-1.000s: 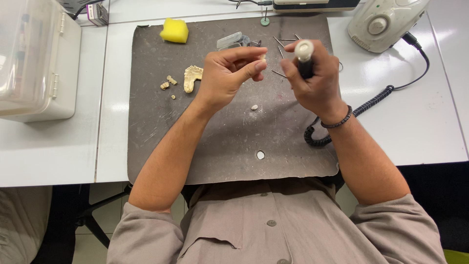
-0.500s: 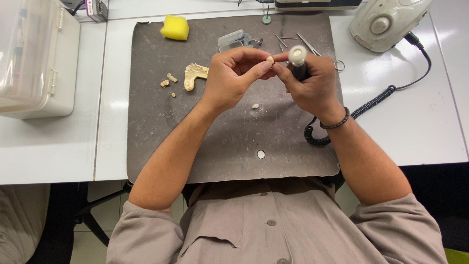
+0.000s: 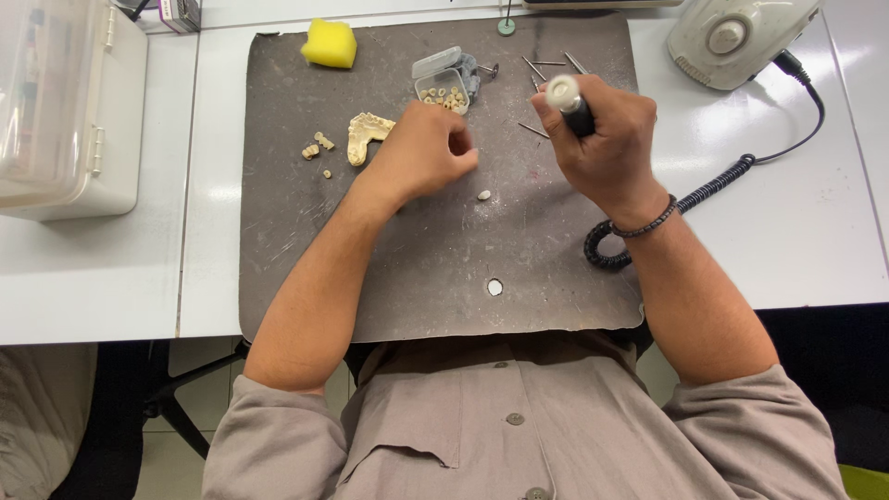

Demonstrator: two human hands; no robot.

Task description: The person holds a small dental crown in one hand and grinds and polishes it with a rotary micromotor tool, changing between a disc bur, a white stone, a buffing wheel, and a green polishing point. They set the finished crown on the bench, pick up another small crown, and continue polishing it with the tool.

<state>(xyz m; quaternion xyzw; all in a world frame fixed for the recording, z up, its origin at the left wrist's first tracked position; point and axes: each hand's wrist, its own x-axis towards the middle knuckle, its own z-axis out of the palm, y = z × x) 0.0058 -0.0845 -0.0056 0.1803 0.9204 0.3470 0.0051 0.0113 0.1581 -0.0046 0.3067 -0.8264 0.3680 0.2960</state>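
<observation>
Grey mat (image 3: pixel 370 268), right hand (image 3: pixel 607 148) gripping handpiece (image 3: pixel 569 104)

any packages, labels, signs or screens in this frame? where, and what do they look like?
Small clear plastic box: top centre of the dark mat, beyond the left hand; rectangular, open, holding small cream pieces.
Large translucent lidded storage container: far left on the white table; boxy, whitish.
Small labelled box: top edge, left; mostly cut off.
No screens or signs.

Matt, scuffed grey rubber mat (image 3: pixel 417 259), glossy white tabletop (image 3: pixel 815 231), porous yellow sponge (image 3: pixel 330 43).
</observation>
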